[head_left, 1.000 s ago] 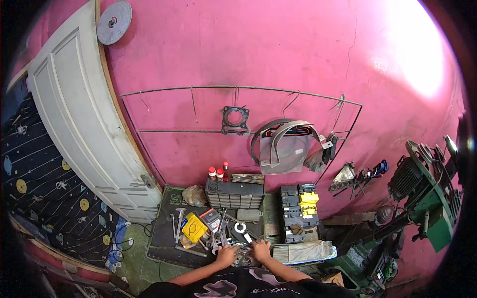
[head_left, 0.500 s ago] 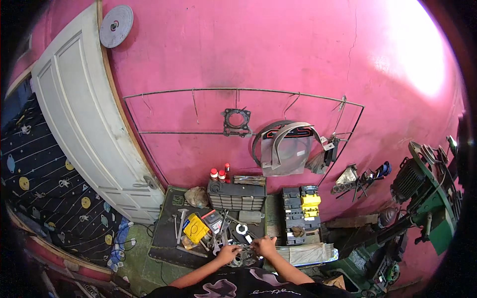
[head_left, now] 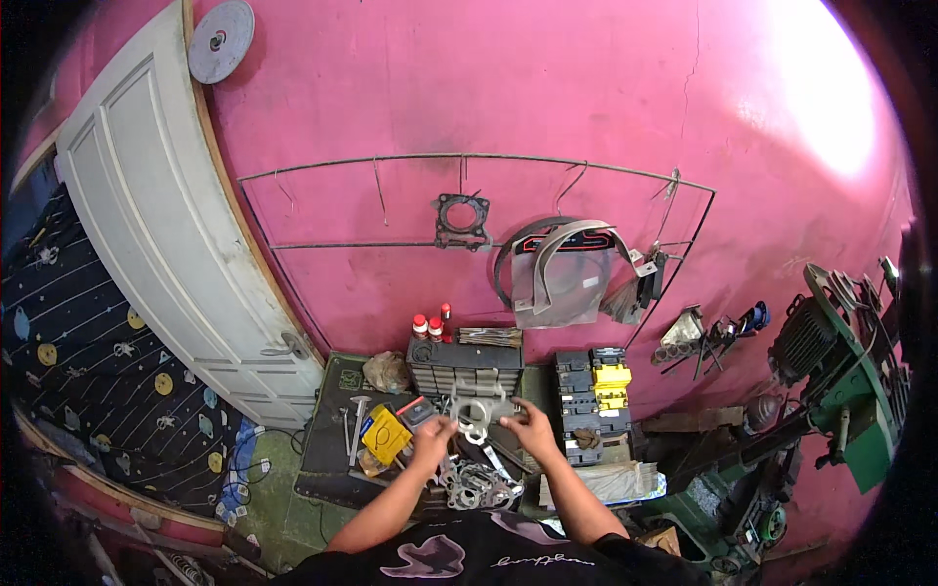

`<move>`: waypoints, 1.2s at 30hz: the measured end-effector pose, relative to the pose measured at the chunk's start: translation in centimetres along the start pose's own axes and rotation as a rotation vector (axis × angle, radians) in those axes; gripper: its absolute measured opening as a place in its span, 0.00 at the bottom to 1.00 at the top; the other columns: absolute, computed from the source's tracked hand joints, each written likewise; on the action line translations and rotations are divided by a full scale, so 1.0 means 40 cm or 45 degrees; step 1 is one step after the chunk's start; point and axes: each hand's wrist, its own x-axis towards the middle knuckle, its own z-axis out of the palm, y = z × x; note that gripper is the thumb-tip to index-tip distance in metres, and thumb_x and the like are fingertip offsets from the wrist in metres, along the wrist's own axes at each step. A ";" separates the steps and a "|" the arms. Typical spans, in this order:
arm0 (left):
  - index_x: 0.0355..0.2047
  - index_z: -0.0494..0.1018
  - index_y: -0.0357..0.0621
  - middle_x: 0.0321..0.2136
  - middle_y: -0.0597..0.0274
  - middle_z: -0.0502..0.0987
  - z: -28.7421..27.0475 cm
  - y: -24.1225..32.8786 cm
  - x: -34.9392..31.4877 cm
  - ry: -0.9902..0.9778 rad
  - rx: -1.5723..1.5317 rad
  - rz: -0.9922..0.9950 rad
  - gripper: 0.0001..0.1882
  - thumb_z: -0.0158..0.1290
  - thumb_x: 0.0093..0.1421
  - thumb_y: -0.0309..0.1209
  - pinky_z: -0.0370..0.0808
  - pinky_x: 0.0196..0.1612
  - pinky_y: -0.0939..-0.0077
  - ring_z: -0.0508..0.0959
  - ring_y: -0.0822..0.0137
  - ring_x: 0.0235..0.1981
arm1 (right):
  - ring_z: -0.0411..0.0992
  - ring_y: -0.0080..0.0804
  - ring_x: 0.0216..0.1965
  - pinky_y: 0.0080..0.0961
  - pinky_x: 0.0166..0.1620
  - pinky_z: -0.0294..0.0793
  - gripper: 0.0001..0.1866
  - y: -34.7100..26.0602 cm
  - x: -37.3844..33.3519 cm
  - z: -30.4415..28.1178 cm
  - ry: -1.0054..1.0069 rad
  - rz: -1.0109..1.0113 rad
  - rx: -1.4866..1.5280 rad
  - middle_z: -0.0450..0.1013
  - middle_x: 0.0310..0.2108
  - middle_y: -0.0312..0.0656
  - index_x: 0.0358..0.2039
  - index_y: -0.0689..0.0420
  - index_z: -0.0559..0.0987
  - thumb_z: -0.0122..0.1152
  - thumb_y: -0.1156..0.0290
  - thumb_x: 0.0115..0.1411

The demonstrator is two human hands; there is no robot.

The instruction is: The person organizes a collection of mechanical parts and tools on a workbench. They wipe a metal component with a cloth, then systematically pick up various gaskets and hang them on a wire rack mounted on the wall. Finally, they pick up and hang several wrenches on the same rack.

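Both my hands hold up a flat grey metal gasket plate point(head_left: 498, 408) with a large round hole, above the worktable. My left hand point(head_left: 434, 445) pinches its left edge, and my right hand point(head_left: 531, 432) grips the right edge. Below them, near my body, several similar metal plates point(head_left: 479, 486) lie in a loose pile. Left of my left hand are a yellow case point(head_left: 385, 436) and a hammer point(head_left: 357, 430). The held plate partly covers the tools behind it.
A small drawer cabinet point(head_left: 459, 377) with red-capped bottles point(head_left: 420, 325) stands at the table's back. Black and yellow cases point(head_left: 591, 396) are to the right. A similar plate point(head_left: 461, 236) hangs on a wire rack against the pink wall. Green machinery point(head_left: 845, 430) stands far right.
My hands have risen away from the pile and spread apart, lifting the gasket plate up and forward. The view has shifted slightly, so the wall rack sits higher.
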 end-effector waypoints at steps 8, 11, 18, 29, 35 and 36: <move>0.31 0.76 0.37 0.26 0.71 0.77 0.032 0.399 0.133 0.069 -0.141 0.242 0.07 0.59 0.63 0.28 0.69 0.34 0.84 0.72 0.81 0.28 | 0.75 0.18 0.36 0.18 0.42 0.74 0.12 -0.317 0.078 -0.037 -0.031 -0.344 0.557 0.80 0.34 0.37 0.45 0.63 0.81 0.65 0.76 0.60; 0.31 0.77 0.37 0.27 0.72 0.78 0.039 0.512 0.177 0.058 -0.061 0.372 0.07 0.59 0.64 0.28 0.68 0.33 0.85 0.72 0.82 0.29 | 0.74 0.17 0.34 0.16 0.40 0.73 0.11 -0.414 0.118 -0.058 0.088 -0.484 0.538 0.79 0.32 0.34 0.42 0.62 0.81 0.68 0.75 0.59; 0.31 0.82 0.48 0.28 0.62 0.80 0.009 0.796 0.221 0.128 1.030 0.949 0.07 0.65 0.54 0.35 0.67 0.43 0.67 0.77 0.65 0.34 | 0.70 0.31 0.48 0.44 0.55 0.56 0.26 -0.705 0.104 -0.174 0.921 -1.181 -0.432 0.78 0.39 0.33 0.50 0.46 0.80 0.73 0.64 0.47; 0.37 0.80 0.36 0.31 0.60 0.83 0.018 0.926 0.382 -0.126 0.379 0.691 0.11 0.64 0.59 0.32 0.76 0.41 0.75 0.80 0.72 0.35 | 0.70 0.19 0.25 0.26 0.33 0.68 0.08 -0.769 0.310 -0.265 0.341 -0.779 0.092 0.78 0.23 0.32 0.38 0.53 0.86 0.68 0.70 0.57; 0.44 0.76 0.30 0.33 0.55 0.83 0.052 0.814 0.509 -0.131 -0.068 0.574 0.11 0.58 0.63 0.25 0.76 0.40 0.79 0.81 0.72 0.35 | 0.67 0.15 0.23 0.17 0.27 0.67 0.09 -0.733 0.433 -0.188 0.440 -0.605 0.483 0.77 0.25 0.32 0.40 0.63 0.85 0.67 0.73 0.60; 0.44 0.76 0.31 0.33 0.55 0.83 0.059 0.804 0.523 -0.090 -0.052 0.571 0.11 0.58 0.63 0.25 0.76 0.39 0.80 0.81 0.73 0.35 | 0.69 0.16 0.24 0.19 0.28 0.69 0.10 -0.720 0.456 -0.178 0.457 -0.580 0.497 0.79 0.26 0.34 0.39 0.63 0.85 0.67 0.72 0.59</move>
